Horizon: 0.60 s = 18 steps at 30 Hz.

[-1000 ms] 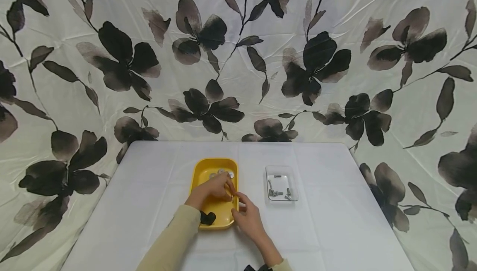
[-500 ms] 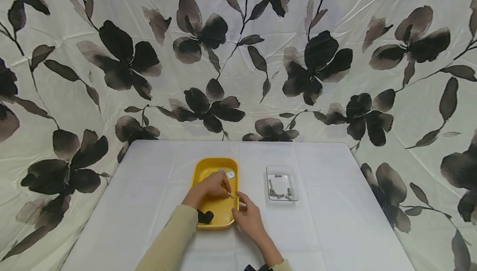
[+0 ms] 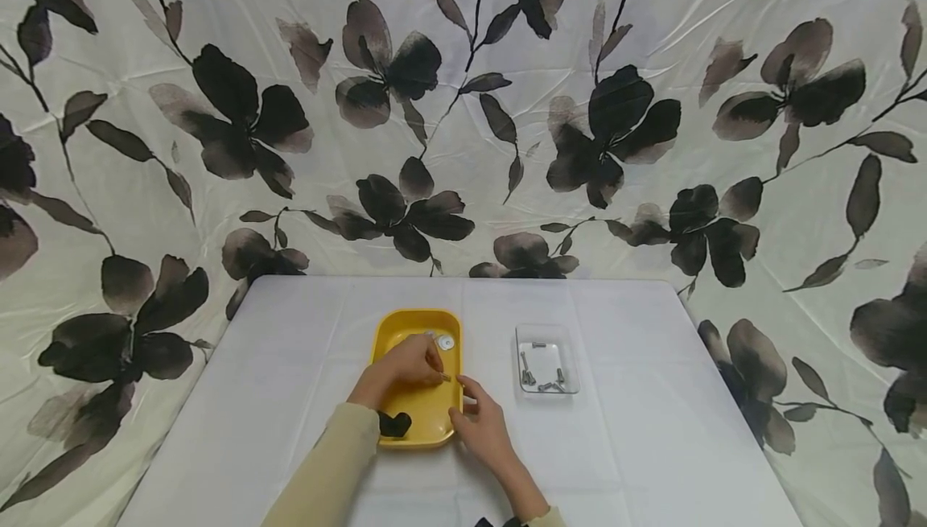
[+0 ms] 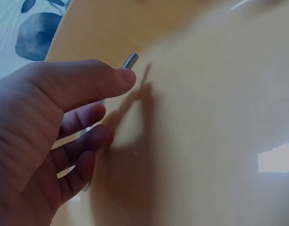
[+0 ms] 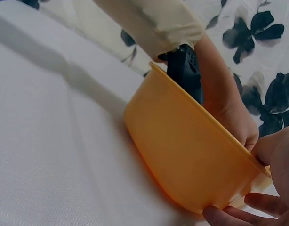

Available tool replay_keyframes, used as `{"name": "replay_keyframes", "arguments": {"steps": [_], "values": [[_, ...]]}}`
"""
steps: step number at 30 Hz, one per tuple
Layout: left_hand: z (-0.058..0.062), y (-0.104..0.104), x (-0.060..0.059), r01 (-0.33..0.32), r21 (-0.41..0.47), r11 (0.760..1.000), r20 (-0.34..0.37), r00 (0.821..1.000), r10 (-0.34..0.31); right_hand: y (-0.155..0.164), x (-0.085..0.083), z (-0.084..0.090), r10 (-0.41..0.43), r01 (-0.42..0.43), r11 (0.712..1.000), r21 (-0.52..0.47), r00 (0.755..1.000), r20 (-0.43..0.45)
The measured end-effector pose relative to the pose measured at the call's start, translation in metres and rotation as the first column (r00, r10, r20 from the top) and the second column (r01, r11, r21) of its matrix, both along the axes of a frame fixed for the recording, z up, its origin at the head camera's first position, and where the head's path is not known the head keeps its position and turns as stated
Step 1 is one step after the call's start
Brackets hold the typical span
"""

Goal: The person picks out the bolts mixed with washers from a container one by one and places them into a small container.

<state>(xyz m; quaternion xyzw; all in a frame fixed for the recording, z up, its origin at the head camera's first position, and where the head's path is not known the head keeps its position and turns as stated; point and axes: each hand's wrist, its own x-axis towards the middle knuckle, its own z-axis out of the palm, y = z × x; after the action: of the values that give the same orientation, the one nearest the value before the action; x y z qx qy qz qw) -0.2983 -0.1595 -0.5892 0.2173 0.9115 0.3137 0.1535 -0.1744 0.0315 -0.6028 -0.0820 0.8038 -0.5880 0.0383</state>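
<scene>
Pinching a small threaded bolt (image 4: pixel 131 60) over the yellow tray (image 3: pixel 394 330), the left hand (image 3: pixel 407 363) has thumb and fingers curled round the shank, only the tip showing.

Beside it, the right hand (image 3: pixel 481 424) steadies the tray's near right edge, fingers loosely curled against the wall. To do this well, I'd keep the pinch firm and low over the tray beside the washers (image 3: pixel 443 342). Further right, the clear dish (image 3: pixel 548 358) holds more bolts.
</scene>
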Motion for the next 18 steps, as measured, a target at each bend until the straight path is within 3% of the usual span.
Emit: {"name": "replay_keyframes", "arguments": {"steps": [10, 18], "values": [[0.015, -0.003, 0.003, 0.014, 0.078, 0.997, -0.114, 0.994, -0.005, 0.001, -0.001, -0.001, 0.012, -0.012, 1.000, 0.000, 1.000, -0.008], [0.031, -0.002, 0.009, -0.015, 0.145, 0.989, -0.115, 0.993, 0.032, 0.002, -0.001, 0.002, 0.024, -0.024, 1.000, 0.011, 1.000, -0.016]]}}
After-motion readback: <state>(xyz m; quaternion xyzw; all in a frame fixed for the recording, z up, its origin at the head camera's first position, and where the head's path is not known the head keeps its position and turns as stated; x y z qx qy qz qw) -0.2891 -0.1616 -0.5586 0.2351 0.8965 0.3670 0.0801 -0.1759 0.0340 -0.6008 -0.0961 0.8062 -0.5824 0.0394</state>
